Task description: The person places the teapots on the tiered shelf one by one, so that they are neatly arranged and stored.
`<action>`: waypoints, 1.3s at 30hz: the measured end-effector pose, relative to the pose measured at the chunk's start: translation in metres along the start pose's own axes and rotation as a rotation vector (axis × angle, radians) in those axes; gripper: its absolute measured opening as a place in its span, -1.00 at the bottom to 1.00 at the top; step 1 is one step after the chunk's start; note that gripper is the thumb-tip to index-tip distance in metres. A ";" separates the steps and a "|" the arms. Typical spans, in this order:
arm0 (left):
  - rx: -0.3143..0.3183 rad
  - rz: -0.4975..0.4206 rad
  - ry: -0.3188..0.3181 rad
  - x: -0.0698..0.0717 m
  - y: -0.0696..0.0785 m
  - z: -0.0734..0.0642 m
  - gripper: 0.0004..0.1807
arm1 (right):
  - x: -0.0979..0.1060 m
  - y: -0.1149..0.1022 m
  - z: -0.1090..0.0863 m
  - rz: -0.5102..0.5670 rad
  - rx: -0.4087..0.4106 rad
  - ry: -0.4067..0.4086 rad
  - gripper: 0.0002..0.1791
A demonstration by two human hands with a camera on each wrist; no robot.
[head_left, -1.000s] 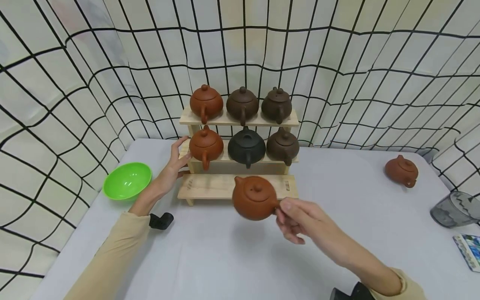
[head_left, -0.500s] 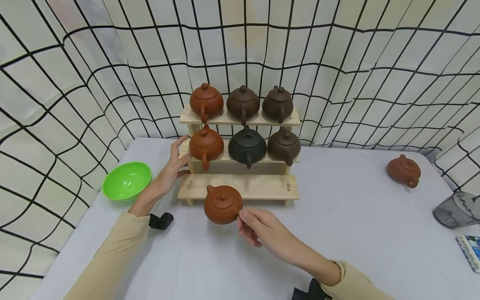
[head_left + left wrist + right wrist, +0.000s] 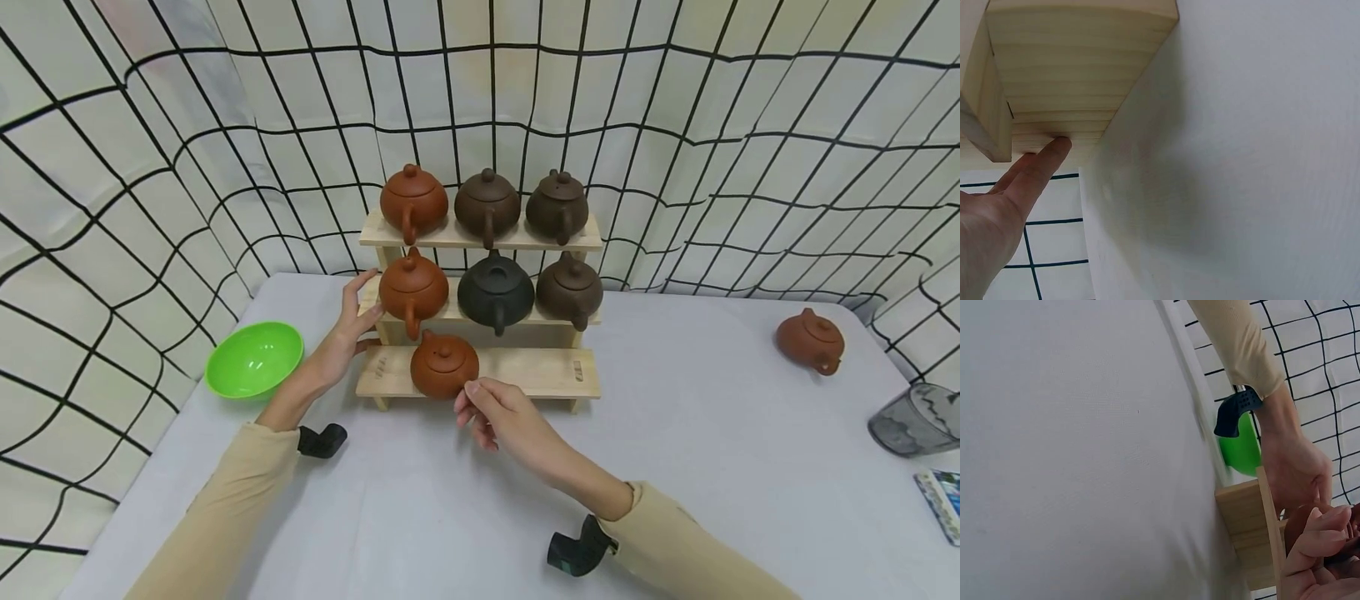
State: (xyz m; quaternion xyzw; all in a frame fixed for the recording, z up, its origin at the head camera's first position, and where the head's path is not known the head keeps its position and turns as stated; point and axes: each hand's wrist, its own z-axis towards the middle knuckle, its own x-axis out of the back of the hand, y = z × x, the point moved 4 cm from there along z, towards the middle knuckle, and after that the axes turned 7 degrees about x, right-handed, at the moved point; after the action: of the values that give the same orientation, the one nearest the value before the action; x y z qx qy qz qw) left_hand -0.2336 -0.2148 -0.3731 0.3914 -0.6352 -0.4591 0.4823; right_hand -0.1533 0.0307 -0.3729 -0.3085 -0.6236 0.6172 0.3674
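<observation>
My right hand (image 3: pixel 506 417) pinches the handle of an orange-brown clay teapot (image 3: pixel 442 368), its spout pointing away. This teapot overlaps the left half of the lowest tier of a wooden three-tier stand (image 3: pixel 532 372). My left hand (image 3: pixel 339 346) rests against the stand's left end, thumb at the middle tier's edge; in the left wrist view its straight fingers (image 3: pixel 1041 169) touch the wood. On the middle tier sit an orange teapot (image 3: pixel 413 287), a black one (image 3: pixel 496 290) and a brown one (image 3: pixel 569 287). Above them stand an orange teapot (image 3: pixel 414 202) and two dark brown teapots (image 3: pixel 487 202).
A green bowl (image 3: pixel 255 360) lies left of the stand. At the far right are a reddish-brown teapot (image 3: pixel 810 340), a grey translucent cup (image 3: pixel 911 419) and a colourful flat item (image 3: pixel 939 504). White cloth covers the table (image 3: pixel 705 433). Black-gridded curtain (image 3: pixel 637 108) surrounds the back and sides.
My right hand has carried the teapot leftward, lower past the stand's front, then forward over the lowest tier. The left hand stays at the stand's left end.
</observation>
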 end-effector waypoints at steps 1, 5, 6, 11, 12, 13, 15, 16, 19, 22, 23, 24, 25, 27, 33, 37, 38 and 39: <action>0.001 0.001 -0.001 0.000 0.000 0.000 -0.21 | 0.000 0.000 0.002 -0.003 -0.003 0.002 -0.61; 0.006 0.004 -0.002 -0.001 0.001 0.000 -0.20 | -0.004 0.000 0.006 -0.019 -0.022 0.009 -0.63; 0.008 0.006 -0.001 -0.001 0.001 0.000 -0.20 | -0.005 0.000 0.007 -0.019 -0.027 0.012 -0.63; 0.010 0.007 0.011 0.001 0.002 0.000 -0.20 | -0.013 0.000 0.013 0.003 -0.036 0.006 -0.63; 0.010 0.009 0.011 0.001 0.002 0.000 -0.20 | -0.016 0.000 0.015 0.011 -0.040 0.001 -0.62; 0.010 0.006 0.010 0.001 0.002 0.000 -0.20 | -0.018 0.000 0.016 0.016 -0.037 -0.006 -0.61; 0.009 0.007 0.010 0.001 0.003 -0.001 -0.20 | -0.023 0.000 0.018 0.021 -0.034 -0.020 -0.60; 0.009 0.009 0.010 0.001 0.003 -0.001 -0.20 | -0.026 0.000 0.019 0.024 -0.031 -0.027 -0.59; 0.006 0.015 0.010 0.000 0.002 -0.001 -0.20 | -0.032 -0.001 0.021 0.035 -0.017 -0.044 -0.59; 0.004 0.017 0.009 0.000 0.002 -0.001 -0.20 | -0.036 -0.002 0.022 0.051 -0.003 -0.044 -0.59; 0.004 0.014 0.008 0.000 0.002 -0.001 -0.20 | -0.037 -0.002 0.022 0.055 0.001 -0.044 -0.60; 0.004 0.014 0.006 0.000 0.001 0.000 -0.20 | -0.037 -0.003 0.022 0.060 0.004 -0.043 -0.60; 0.003 0.014 0.006 0.000 0.002 0.000 -0.20 | -0.038 -0.003 0.022 0.060 0.005 -0.041 -0.60; 0.001 0.017 0.005 0.000 0.002 0.000 -0.20 | -0.038 -0.003 0.022 0.063 0.005 -0.039 -0.59; -0.003 0.026 0.008 0.000 0.002 0.000 -0.20 | -0.039 0.001 0.018 0.093 -0.007 -0.031 -0.61; 0.001 0.018 0.011 0.000 0.001 0.000 -0.20 | -0.038 0.002 0.012 0.134 -0.016 -0.036 -0.61; 0.002 0.017 0.012 0.000 0.001 0.000 -0.20 | -0.037 0.002 0.010 0.137 -0.017 -0.040 -0.60; 0.002 0.016 0.012 0.000 0.001 0.000 -0.20 | -0.036 0.002 0.008 0.141 -0.022 -0.044 -0.59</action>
State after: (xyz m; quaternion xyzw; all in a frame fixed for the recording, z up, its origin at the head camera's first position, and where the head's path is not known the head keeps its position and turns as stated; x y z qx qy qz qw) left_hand -0.2336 -0.2148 -0.3716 0.3893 -0.6358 -0.4524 0.4894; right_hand -0.1406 -0.0032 -0.3774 -0.3417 -0.6149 0.6415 0.3059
